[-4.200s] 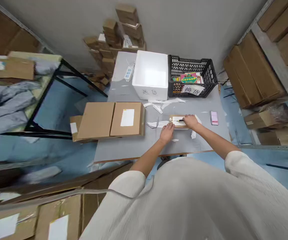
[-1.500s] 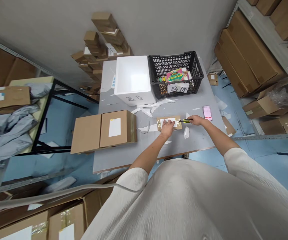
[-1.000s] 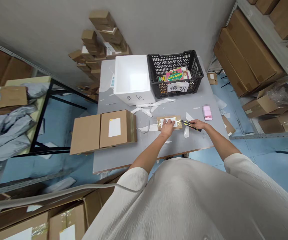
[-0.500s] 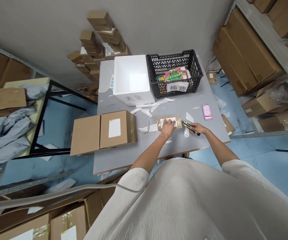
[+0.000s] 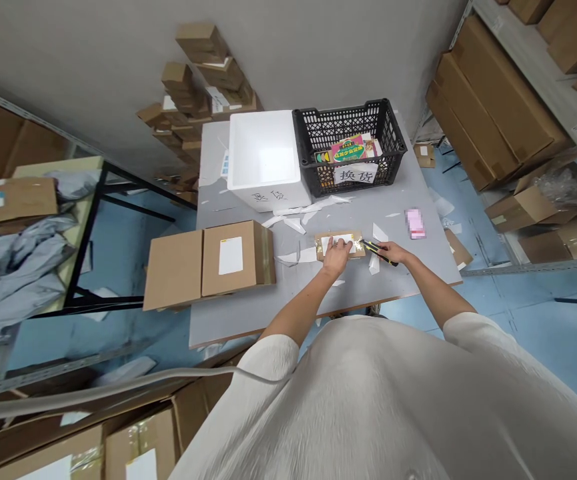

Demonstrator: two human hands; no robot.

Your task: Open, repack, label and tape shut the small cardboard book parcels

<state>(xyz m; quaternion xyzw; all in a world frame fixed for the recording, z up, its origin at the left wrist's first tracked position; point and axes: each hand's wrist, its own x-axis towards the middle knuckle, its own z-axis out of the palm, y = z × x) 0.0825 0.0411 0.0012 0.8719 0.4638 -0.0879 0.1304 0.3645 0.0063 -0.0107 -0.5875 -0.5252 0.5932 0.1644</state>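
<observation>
On the table lies a small cardboard box (image 5: 319, 249) with a white label and shiny clear tape. My left hand (image 5: 337, 257) rests on top of it, fingers spread over the label and pressing it down. A black and yellow utility knife (image 5: 381, 255) is gripped in my right hand (image 5: 394, 253). Its tip reaches the taped right end of the box; I cannot tell whether the blade is in the tape. White paper scraps (image 5: 374, 264) lie just right of the box.
Behind stand a white foam box (image 5: 235, 180) and a black crate (image 5: 398, 157) with colourful printed packs. Two larger cartons (image 5: 178, 267) sit at the table's left edge. A pink item (image 5: 415, 224) lies to the right. Shelves with cartons (image 5: 498, 100) flank the table (image 5: 248, 320).
My right hand has moved slightly left, bringing the knife tip onto the right end of the small box. My left hand stays on the box.
</observation>
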